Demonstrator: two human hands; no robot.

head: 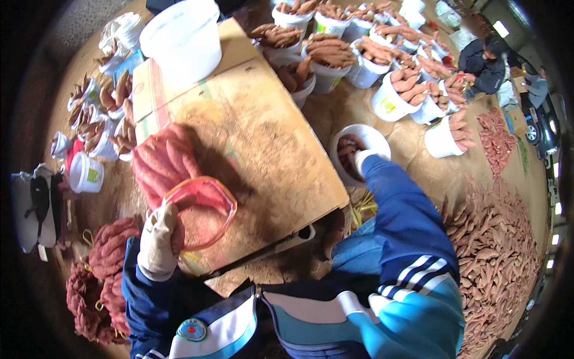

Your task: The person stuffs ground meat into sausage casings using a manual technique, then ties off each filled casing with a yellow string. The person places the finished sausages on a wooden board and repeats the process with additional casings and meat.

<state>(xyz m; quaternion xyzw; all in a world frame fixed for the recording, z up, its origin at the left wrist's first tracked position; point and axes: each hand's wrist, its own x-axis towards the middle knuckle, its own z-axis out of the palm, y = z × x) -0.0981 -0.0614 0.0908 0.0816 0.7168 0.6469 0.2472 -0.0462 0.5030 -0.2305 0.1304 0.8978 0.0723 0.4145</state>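
Note:
A red mesh bag (pixel 168 164) with sweet potatoes in it lies on a table (pixel 273 148) covered with cardboard. My left hand (pixel 159 240), in a whitish work glove, grips the rim of its mouth, which is held wide by a hoop-like edge. To the right of the table, my right hand (pixel 362 160), also gloved, reaches down into a white plastic bucket (pixel 380 140) that holds some sweet potatoes (pixel 349 150). Its fingers are hidden among them, so whether it grips one does not show.
An empty white bucket (pixel 181 45) stands on the table's far left corner. Many filled buckets (pixel 394 105) stand beyond the table, with more at the left. A large sweet potato heap (pixel 491 264) lies at the right, filled mesh bags (pixel 110 269) at lower left. Another person (pixel 484 65) crouches at upper right.

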